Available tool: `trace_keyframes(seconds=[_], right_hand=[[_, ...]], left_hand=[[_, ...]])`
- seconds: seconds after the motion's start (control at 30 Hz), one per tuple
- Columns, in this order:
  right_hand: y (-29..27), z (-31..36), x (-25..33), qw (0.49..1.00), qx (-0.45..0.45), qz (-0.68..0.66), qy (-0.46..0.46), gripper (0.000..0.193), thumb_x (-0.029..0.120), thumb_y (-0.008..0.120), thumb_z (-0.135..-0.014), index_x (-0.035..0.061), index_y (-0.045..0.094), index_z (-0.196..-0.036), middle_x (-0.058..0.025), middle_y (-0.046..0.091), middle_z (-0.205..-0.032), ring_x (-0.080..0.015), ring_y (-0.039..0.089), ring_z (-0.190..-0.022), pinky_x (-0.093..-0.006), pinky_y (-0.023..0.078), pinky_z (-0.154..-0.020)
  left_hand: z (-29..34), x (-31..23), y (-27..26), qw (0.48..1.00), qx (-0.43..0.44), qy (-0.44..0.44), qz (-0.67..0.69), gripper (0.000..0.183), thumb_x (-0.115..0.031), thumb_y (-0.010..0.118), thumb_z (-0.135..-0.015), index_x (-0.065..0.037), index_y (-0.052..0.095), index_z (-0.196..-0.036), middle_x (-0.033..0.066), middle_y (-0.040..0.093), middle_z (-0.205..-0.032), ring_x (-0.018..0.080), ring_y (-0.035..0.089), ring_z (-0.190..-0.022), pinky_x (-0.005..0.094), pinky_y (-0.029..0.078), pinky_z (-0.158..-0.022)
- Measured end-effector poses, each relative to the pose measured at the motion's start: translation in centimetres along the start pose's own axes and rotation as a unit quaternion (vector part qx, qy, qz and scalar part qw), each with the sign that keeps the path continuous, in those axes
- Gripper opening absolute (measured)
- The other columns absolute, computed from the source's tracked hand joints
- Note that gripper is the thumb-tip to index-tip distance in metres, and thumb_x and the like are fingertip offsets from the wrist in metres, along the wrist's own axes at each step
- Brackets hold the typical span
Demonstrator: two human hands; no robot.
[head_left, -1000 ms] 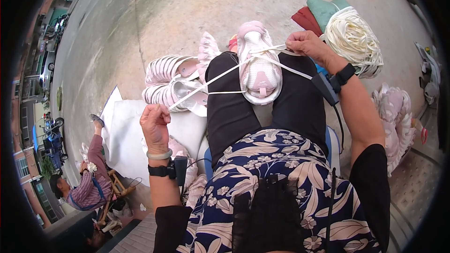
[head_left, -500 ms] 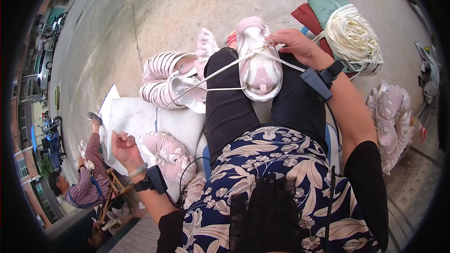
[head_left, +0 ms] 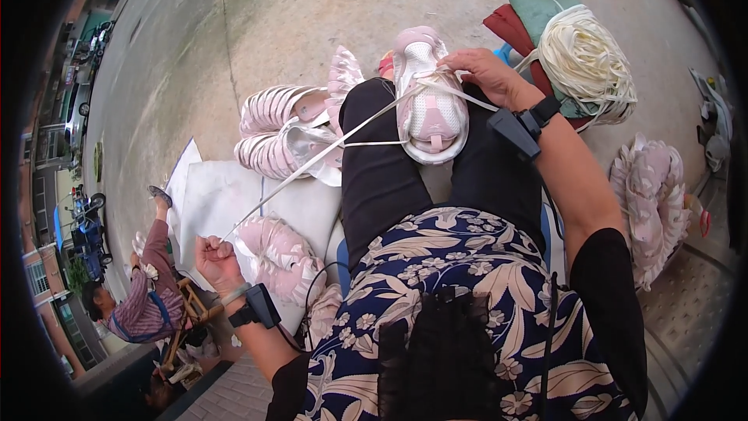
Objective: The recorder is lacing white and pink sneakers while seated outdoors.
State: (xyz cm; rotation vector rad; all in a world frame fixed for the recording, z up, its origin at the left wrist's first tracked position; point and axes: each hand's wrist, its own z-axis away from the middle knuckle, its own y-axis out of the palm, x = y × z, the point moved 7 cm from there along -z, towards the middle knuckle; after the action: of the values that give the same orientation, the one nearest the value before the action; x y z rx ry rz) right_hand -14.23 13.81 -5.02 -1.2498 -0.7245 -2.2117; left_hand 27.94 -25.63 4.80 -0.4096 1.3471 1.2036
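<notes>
A pink and white sneaker (head_left: 433, 121) lies across my thighs, its rounded heel end with a pink pull tab toward me. From its eyelets a long white shoelace (head_left: 291, 179) stretches straight down to the left. The far end of that lace is pinched in my left hand (head_left: 219, 263), which is closed at the lower left, away from the sneaker. My right hand (head_left: 491, 72) is at the sneaker's far right side, thumb and fingertips closed on its edge by the lacing. Whether a lace is also between those fingertips is too small to tell.
Pink and white shoe pieces (head_left: 284, 136) sit left of my knee. A bundle of them (head_left: 280, 261) rests on a white sheet (head_left: 210, 195); another bundle (head_left: 648, 210) is at right. A white lace coil (head_left: 588, 54) lies on green and red cloth. Another person (head_left: 148, 300) sits far left.
My left hand has moved slightly down and to the right, and the lace from it now looks tauter. The right hand stays at the sneaker's edge; its wrist has shifted a little left.
</notes>
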Motion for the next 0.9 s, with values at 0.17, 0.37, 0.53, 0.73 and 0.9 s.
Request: trace_keyframes(seconds=[0.17,0.37,0.53,0.73,0.9], right_hand=[[-0.2,0.2,-0.2,0.998,0.040,-0.043,-0.024,0.016,0.013,0.059,-0.081,0.0052,0.065,-0.093,-0.0005,0.061,-0.090,-0.0088,0.053,-0.082,-0.0228,0.040,-0.078],[-0.4,0.5,0.6,0.997,0.005,0.044,-0.068,0.014,0.007,0.062,-0.077,0.0018,0.064,-0.090,0.0002,0.062,-0.082,-0.0064,0.055,-0.073,-0.0195,0.043,-0.067],[0.2,0.9,2.3,0.955,-0.108,0.197,-0.194,0.011,0.009,0.062,-0.077,0.0035,0.064,-0.087,0.0001,0.061,-0.074,-0.0083,0.056,-0.071,-0.0235,0.043,-0.063],[2.4,2.5,5.0,0.776,-0.289,0.470,-0.306,0.011,0.014,0.054,-0.075,0.0063,0.058,-0.083,-0.0123,0.058,-0.067,-0.0241,0.059,-0.065,-0.0334,0.045,-0.061],[2.1,2.3,3.9,0.767,-0.330,0.484,-0.262,0.016,0.013,0.048,-0.075,0.0065,0.054,-0.088,-0.0149,0.059,-0.069,-0.0321,0.060,-0.068,-0.0385,0.047,-0.064]], left_hand=[[-0.2,0.5,0.6,1.000,0.010,-0.005,0.004,0.026,-0.021,0.049,-0.090,-0.007,0.049,-0.069,0.0057,0.051,-0.060,0.0114,0.038,-0.042,0.0231,0.031,-0.043],[-0.4,0.5,0.6,1.000,0.001,0.001,0.011,0.026,-0.021,0.049,-0.091,-0.007,0.046,-0.069,0.0065,0.048,-0.061,0.0121,0.035,-0.043,0.0239,0.030,-0.044],[-0.3,0.7,1.0,1.000,0.004,-0.001,0.015,0.027,-0.021,0.049,-0.091,-0.006,0.046,-0.069,0.0063,0.048,-0.061,0.0122,0.035,-0.043,0.0241,0.031,-0.044],[0.0,1.2,1.2,1.000,0.008,0.002,0.003,0.026,-0.022,0.048,-0.091,-0.007,0.048,-0.069,0.0048,0.050,-0.060,0.0118,0.036,-0.043,0.0235,0.031,-0.044],[-0.1,1.8,1.2,1.000,-0.003,-0.002,-0.004,0.027,-0.022,0.049,-0.091,-0.007,0.047,-0.069,0.0043,0.049,-0.059,0.0115,0.037,-0.043,0.0234,0.031,-0.044]])
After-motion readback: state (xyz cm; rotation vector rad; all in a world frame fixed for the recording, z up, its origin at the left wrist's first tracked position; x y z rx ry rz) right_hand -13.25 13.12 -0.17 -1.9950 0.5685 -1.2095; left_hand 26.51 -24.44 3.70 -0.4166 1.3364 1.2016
